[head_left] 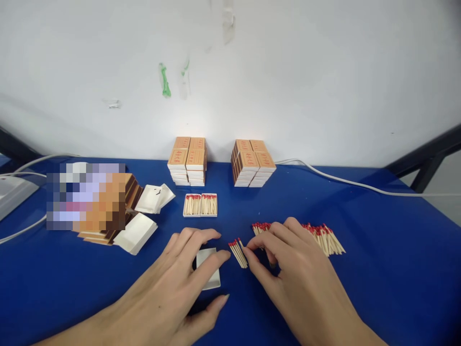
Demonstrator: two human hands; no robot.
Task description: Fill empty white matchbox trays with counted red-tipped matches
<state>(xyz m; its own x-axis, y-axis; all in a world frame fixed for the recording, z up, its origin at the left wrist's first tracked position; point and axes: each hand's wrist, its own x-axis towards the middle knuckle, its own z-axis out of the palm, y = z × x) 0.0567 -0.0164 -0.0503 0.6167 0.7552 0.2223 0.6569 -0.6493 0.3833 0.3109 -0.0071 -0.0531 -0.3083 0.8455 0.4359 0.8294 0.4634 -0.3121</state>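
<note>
My left hand (pixel 190 274) is spread open above an empty white matchbox tray (pixel 214 281) and partly covers it. A small row of red-tipped matches (pixel 237 254) lies on the blue table just right of its fingertips. Between thumb and forefinger, my right hand (pixel 291 264) pinches a match (pixel 241 242) at the right end of that row. Beneath and behind this hand spreads a larger pile of matches (pixel 326 239), partly hidden by the fingers. Two trays filled with matches (pixel 200 205) sit side by side beyond my left hand.
Two stacks of closed matchboxes, a left one (pixel 187 161) and a right one (pixel 253 162), stand near the white wall. At left are flat matchbox sleeves (pixel 131 192) and white trays (pixel 136 233), beside a pixelated patch. A white cable (pixel 342 186) runs along the back right.
</note>
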